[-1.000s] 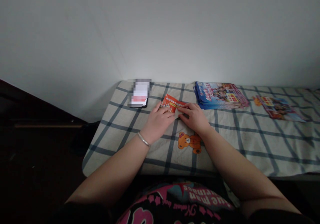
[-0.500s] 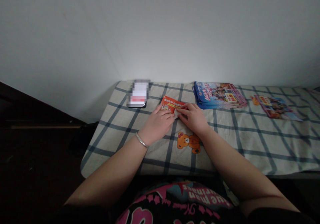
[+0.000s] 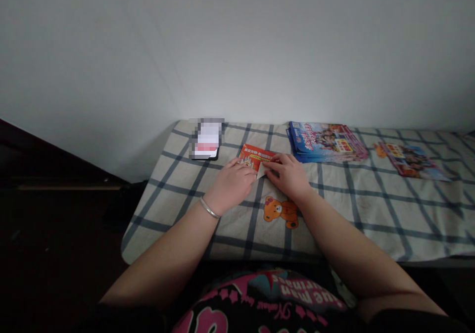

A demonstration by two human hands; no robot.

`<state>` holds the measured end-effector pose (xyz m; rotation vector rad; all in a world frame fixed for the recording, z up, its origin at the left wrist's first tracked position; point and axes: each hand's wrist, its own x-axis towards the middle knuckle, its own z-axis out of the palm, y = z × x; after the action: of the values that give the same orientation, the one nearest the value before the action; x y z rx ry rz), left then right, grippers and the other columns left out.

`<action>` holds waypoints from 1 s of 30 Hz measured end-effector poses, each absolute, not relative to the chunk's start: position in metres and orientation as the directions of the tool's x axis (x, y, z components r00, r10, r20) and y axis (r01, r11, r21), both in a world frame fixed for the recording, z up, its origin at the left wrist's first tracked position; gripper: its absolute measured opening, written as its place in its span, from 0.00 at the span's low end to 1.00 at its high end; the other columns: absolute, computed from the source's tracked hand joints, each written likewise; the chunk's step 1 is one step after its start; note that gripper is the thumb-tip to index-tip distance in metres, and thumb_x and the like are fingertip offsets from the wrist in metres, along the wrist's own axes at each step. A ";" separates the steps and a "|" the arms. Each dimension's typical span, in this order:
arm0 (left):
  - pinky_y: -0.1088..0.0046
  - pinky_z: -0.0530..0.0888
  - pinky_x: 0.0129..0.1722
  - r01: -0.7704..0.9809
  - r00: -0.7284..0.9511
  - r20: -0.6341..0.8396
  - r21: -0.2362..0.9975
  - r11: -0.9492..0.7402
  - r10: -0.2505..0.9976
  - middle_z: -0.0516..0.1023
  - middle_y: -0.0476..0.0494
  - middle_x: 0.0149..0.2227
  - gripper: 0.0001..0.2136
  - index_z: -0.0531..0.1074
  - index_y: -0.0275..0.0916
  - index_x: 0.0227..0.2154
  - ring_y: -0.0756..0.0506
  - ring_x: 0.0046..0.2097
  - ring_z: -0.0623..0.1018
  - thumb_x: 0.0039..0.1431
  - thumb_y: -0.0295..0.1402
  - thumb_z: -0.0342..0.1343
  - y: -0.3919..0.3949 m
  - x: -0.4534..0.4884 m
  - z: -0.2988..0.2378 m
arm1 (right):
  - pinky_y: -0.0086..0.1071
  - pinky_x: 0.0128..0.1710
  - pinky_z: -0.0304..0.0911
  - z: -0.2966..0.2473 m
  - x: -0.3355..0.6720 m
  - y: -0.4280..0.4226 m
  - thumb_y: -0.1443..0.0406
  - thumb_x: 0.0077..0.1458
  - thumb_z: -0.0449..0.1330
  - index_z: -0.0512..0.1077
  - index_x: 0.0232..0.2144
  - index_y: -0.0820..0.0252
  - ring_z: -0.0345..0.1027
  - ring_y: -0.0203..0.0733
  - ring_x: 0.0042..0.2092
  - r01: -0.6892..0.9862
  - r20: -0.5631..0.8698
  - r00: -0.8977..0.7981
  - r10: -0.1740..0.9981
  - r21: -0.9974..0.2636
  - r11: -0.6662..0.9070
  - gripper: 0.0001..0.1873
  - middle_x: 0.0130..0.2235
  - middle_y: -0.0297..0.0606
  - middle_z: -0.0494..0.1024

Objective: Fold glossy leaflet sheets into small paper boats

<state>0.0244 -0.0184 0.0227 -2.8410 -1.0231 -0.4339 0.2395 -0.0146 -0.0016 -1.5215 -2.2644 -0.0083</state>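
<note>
A small red-orange leaflet (image 3: 256, 155) lies on the checked cloth (image 3: 352, 199) in front of me, with a white folded corner showing between my hands. My left hand (image 3: 230, 184), with a silver bangle at the wrist, rests on the leaflet's left part, fingers curled down onto it. My right hand (image 3: 289, 174) presses on its right part, fingertips pinching the fold. Most of the leaflet is hidden under both hands.
A phone (image 3: 207, 140) with a lit screen lies at the back left. A stack of blue leaflets (image 3: 326, 142) sits at the back, right of my hands, and one loose leaflet (image 3: 411, 162) lies farther right. A bear print (image 3: 282, 212) marks the cloth. The wall is close behind.
My left hand has drawn back slightly toward me, and a white folded corner of the leaflet now shows between the hands. The right hand has barely moved.
</note>
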 end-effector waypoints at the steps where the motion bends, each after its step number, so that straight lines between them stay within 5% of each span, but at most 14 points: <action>1: 0.59 0.65 0.59 0.644 0.728 0.299 0.013 -0.765 0.617 0.81 0.44 0.44 0.10 0.77 0.37 0.40 0.45 0.47 0.77 0.60 0.26 0.52 -0.018 0.024 0.023 | 0.44 0.47 0.65 -0.001 0.239 -0.015 0.59 0.61 0.57 0.79 0.47 0.50 0.66 0.50 0.47 0.889 0.335 -0.317 0.887 -0.221 0.401 0.15 0.47 0.43 0.75; 25: 0.58 0.63 0.57 0.671 0.709 0.284 0.008 -0.741 0.645 0.76 0.43 0.53 0.13 0.73 0.38 0.49 0.41 0.55 0.71 0.64 0.31 0.52 -0.029 0.039 0.018 | 0.43 0.51 0.63 0.002 0.236 -0.019 0.62 0.60 0.58 0.78 0.48 0.53 0.64 0.50 0.51 0.898 0.342 -0.314 0.886 -0.195 0.394 0.16 0.50 0.44 0.74; 30: 0.58 0.64 0.55 0.687 0.698 0.269 0.013 -0.727 0.664 0.77 0.42 0.52 0.12 0.73 0.38 0.48 0.40 0.54 0.71 0.64 0.31 0.52 -0.031 0.041 0.020 | 0.42 0.52 0.61 0.010 0.239 -0.027 0.62 0.61 0.57 0.81 0.40 0.51 0.62 0.49 0.52 0.889 0.385 -0.340 0.858 -0.166 0.426 0.12 0.52 0.41 0.74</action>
<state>0.0413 -0.0310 0.0205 -2.8124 -1.1212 -0.3923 0.2390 -0.0271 0.0102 -1.4843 -2.2718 -0.1024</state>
